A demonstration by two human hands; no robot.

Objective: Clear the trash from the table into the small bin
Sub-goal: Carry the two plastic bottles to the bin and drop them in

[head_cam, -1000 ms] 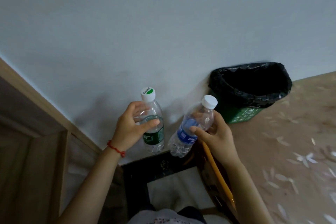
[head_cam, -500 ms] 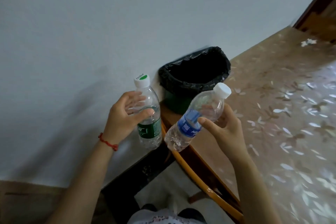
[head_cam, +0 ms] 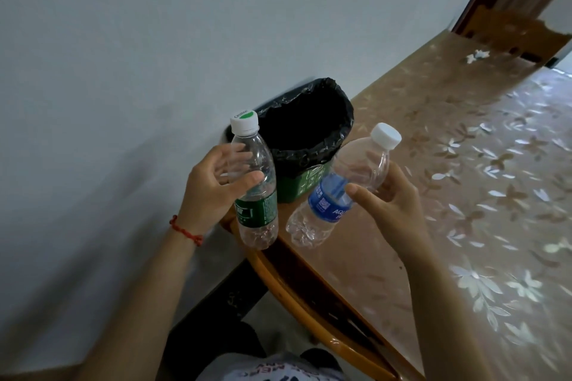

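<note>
My left hand point(head_cam: 213, 189) grips an empty clear bottle with a green label point(head_cam: 255, 195), held upright just left of the table's corner. My right hand point(head_cam: 387, 195) holds a second empty bottle with a blue label point(head_cam: 332, 195), tilted with its white cap up and to the right. Both bottles hang in the air just in front of the small green bin point(head_cam: 294, 182), which is lined with a black bag and stands on the table against the wall. The bin's inside is dark; I cannot tell what lies in it.
The table point(head_cam: 464, 195) has a glossy brown cloth with a pale flower pattern and a rounded wooden edge. A crumpled white scrap point(head_cam: 476, 56) lies at its far end near a wooden chair back point(head_cam: 510, 31). A grey wall runs along the left.
The view has swung right, so the bin now sits behind and between the bottles. Both hands keep their bottles; the blue-labelled one is tilted a bit more toward the bin.
</note>
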